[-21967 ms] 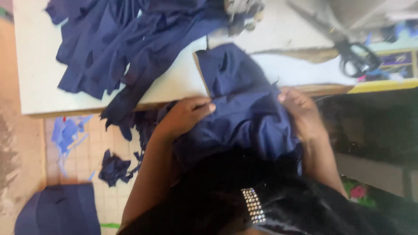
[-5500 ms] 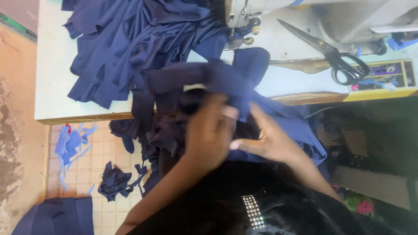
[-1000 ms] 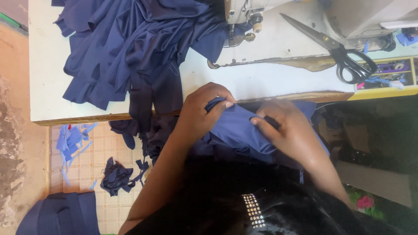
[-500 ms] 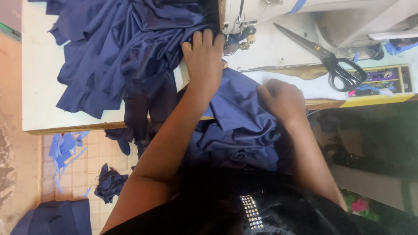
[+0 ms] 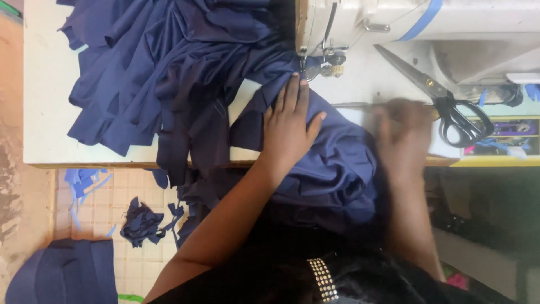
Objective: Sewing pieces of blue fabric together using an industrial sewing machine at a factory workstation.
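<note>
Navy fabric piece: it lies over the front edge of the desk; one part is on the top near the needle, the rest hangs down toward the person's lap.
Handling: it looks light, soft and a little slippery, with many folds; I judge it is best held flat with the palm near the seam edge, not pinched in the middle.
Left hand: flat on the fabric, fingers spread and pointing to the presser foot; the grip is released and only presses.
Right hand: blurred, at the right side of the fabric near the desk edge; I cannot tell if the grip is closed or not.
Sewing machine: white, just behind the fingertips of the left hand.
Scissors: black handles, on the desk to the right, near the right hand.
Fabric pile: a big navy heap to the left, touching the worked piece, also spilling over the front edge.
Open room: bare desk only at the far left strip.
Floor: navy scraps below the edge.
</note>
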